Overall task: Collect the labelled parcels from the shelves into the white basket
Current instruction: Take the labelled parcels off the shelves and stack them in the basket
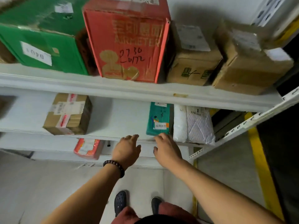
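The red box [127, 41] loses its top to the picture's edge. Left of it, the green box [40, 38] runs out of view, its top label smeared. Right of it, the brown box [194, 62] carries print too blurred to read. Below it, the shelf board [113, 89] hides the far end of the teal parcel [159, 118].
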